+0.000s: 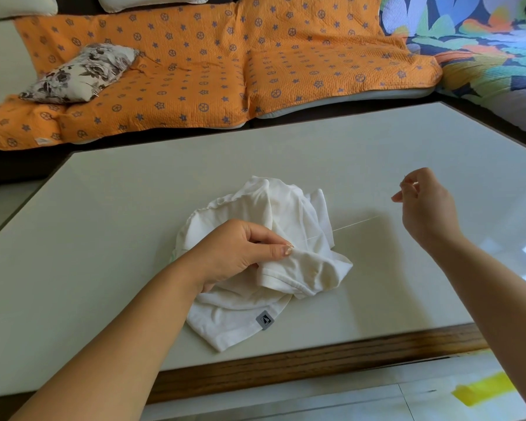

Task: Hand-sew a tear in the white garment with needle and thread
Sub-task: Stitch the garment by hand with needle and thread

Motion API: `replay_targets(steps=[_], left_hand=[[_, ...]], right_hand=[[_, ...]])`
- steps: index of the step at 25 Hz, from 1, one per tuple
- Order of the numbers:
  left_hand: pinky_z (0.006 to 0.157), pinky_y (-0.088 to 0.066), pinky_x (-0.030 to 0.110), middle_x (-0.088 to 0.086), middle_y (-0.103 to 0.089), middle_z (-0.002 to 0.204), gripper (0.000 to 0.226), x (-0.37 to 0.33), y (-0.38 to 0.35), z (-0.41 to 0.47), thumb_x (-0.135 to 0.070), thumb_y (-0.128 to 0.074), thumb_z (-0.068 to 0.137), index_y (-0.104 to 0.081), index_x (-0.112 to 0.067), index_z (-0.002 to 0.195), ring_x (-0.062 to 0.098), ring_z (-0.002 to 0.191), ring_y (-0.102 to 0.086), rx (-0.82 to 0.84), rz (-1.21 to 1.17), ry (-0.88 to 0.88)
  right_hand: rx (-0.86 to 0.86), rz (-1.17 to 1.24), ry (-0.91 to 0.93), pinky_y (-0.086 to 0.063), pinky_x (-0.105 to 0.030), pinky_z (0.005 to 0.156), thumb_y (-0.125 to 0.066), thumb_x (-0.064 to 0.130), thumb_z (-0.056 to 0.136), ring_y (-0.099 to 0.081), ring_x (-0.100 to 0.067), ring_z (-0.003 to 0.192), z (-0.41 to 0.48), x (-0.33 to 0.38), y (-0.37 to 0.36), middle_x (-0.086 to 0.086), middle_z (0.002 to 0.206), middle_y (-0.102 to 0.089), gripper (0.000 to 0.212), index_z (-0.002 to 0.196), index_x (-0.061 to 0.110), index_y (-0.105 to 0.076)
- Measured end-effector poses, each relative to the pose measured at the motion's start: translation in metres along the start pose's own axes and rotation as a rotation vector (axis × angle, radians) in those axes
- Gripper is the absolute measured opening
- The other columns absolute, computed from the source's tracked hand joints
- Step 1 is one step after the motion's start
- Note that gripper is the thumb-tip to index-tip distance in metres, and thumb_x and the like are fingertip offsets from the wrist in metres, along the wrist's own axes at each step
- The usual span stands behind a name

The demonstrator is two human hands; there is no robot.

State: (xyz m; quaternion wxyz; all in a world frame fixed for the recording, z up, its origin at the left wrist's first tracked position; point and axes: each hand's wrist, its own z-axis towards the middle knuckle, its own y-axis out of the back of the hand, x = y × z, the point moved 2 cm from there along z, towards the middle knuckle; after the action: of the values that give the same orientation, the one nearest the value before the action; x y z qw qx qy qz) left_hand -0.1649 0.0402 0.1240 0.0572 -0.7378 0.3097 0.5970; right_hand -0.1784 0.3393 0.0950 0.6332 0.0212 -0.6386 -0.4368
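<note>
Two hands share this stitch. The left hand (240,253) pins down the crumpled white cotton garment (286,208), which lies bunched near the middle of the pale glossy counter (134,223). The right hand (425,205) holds the fine white thread (346,226) stretched out toward 2 o'clock.

The step looks like pulling a stitch through. The pull should run in line with the thread, smooth and even, and stop once the slack is gone, so the cloth closes flat and does not pucker. The left hand must hold the fabric firm right at the stitch, or the light garment may lift or slide across the counter.

The left forearm comes in from 7 o'clock and the hand lies palm-down on the garment. Its thumb and forefinger pinch a fold beside the hemmed edge, about where the thread leaves the cloth, and its other fingers (255,238) are curled.

The right forearm enters from 4 o'clock. The hand is raised at 3 o'clock of the garment, well apart from it. Its fingertips are nipped together on what seems to be a thin metal needle (405,178), which is too small to be sure of, and one finger sticks out loosely.

The thread fades from sight near that hand. The tear itself cannot be made out.
</note>
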Motion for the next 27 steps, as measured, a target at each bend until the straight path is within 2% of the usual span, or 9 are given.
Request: replay_targets(steps=[3, 5, 8, 10, 12, 15, 18, 21, 27], left_hand=[[0.101, -0.051, 0.032, -0.002, -0.078, 0.097, 0.007, 0.000, 0.000, 0.000, -0.019, -0.077, 0.081, -0.079, -0.021, 0.088, 0.011, 0.100, -0.071, 0.006, 0.017, 0.004], [0.102, -0.051, 0.034, -0.001, -0.078, 0.097, 0.007, 0.000, 0.001, 0.000, -0.019, -0.077, 0.081, -0.080, -0.022, 0.087, 0.013, 0.101, -0.071, 0.004, 0.016, 0.006], [0.100, -0.052, 0.031, -0.001, -0.078, 0.096, 0.006, 0.000, 0.001, 0.000, -0.018, -0.077, 0.081, -0.080, -0.023, 0.084, 0.013, 0.100, -0.071, 0.013, 0.008, 0.004], [0.096, -0.053, 0.028, -0.001, -0.078, 0.095, 0.006, 0.001, 0.002, 0.000, -0.018, -0.077, 0.080, -0.080, -0.022, 0.083, 0.011, 0.097, -0.071, 0.024, 0.007, -0.005], [0.092, -0.053, 0.026, 0.000, -0.078, 0.093, 0.005, 0.001, 0.002, 0.000, -0.019, -0.078, 0.078, -0.080, -0.021, 0.082, 0.010, 0.094, -0.072, 0.041, 0.003, -0.014], [0.081, -0.051, 0.019, -0.002, -0.076, 0.086, 0.012, 0.001, 0.005, 0.000, -0.027, -0.078, 0.068, -0.079, -0.021, 0.078, 0.007, 0.087, -0.070, 0.107, 0.004, -0.033], [0.078, -0.046, 0.012, -0.009, -0.073, 0.077, 0.005, -0.001, 0.009, -0.003, -0.021, -0.082, 0.072, -0.078, -0.025, 0.072, 0.000, 0.080, -0.065, 0.233, 0.080, -0.061], [0.072, -0.043, 0.008, -0.013, -0.067, 0.067, 0.015, -0.002, 0.011, -0.008, -0.014, -0.072, 0.074, -0.076, -0.026, 0.066, -0.004, 0.070, -0.061, 0.331, 0.103, -0.069], [0.066, -0.040, 0.006, -0.020, -0.060, 0.061, 0.032, -0.005, 0.014, -0.015, -0.005, -0.064, 0.075, -0.072, -0.029, 0.056, -0.005, 0.062, -0.056, 0.449, 0.086, -0.078]], right_hand=[[0.028, 0.065, -0.042, -0.046, -0.030, 0.061, -0.034, 0.016, 0.103, -0.061, -0.027, 0.087, -0.002, 0.003, -0.006, -0.007, 0.093, -0.070, 0.015, 0.106, 0.017, -0.049], [0.056, 0.267, -0.115, -0.057, -0.037, 0.067, -0.036, 0.017, 0.104, -0.070, -0.030, 0.079, -0.004, 0.010, -0.010, -0.013, 0.092, -0.070, 0.012, 0.106, 0.016, -0.048], [0.087, 0.480, -0.196, -0.060, -0.033, 0.059, -0.040, 0.017, 0.105, -0.073, -0.028, 0.064, -0.008, 0.022, -0.014, -0.014, 0.088, -0.070, 0.009, 0.110, 0.015, -0.046], [0.083, 0.572, -0.243, -0.062, -0.034, 0.066, -0.043, 0.012, 0.104, -0.074, -0.026, 0.066, -0.007, 0.026, -0.016, -0.016, 0.088, -0.070, 0.008, 0.111, 0.013, -0.047], [0.064, 0.598, -0.262, -0.062, -0.036, 0.073, -0.044, 0.004, 0.102, -0.075, -0.026, 0.072, -0.005, 0.025, -0.016, -0.018, 0.091, -0.070, 0.012, 0.110, 0.012, -0.048], [0.013, 0.554, -0.246, -0.062, -0.033, 0.073, -0.042, 0.003, 0.101, -0.075, -0.022, 0.072, -0.002, 0.019, -0.014, -0.018, 0.094, -0.070, 0.013, 0.108, 0.013, -0.047], [-0.036, 0.581, -0.282, -0.061, -0.026, 0.062, -0.039, 0.003, 0.101, -0.073, -0.017, 0.059, 0.002, 0.012, -0.012, -0.016, 0.093, -0.070, 0.011, 0.106, 0.011, -0.046], [-0.082, 0.662, -0.328, -0.058, -0.024, 0.052, -0.038, 0.001, 0.101, -0.072, -0.017, 0.053, 0.006, 0.005, -0.009, -0.018, 0.094, -0.068, 0.012, 0.108, 0.008, -0.044], [-0.173, 0.707, -0.396, -0.063, -0.029, 0.065, -0.036, -0.003, 0.100, -0.073, -0.023, 0.069, 0.010, -0.002, -0.004, -0.024, 0.099, -0.067, 0.015, 0.106, 0.008, -0.044]])
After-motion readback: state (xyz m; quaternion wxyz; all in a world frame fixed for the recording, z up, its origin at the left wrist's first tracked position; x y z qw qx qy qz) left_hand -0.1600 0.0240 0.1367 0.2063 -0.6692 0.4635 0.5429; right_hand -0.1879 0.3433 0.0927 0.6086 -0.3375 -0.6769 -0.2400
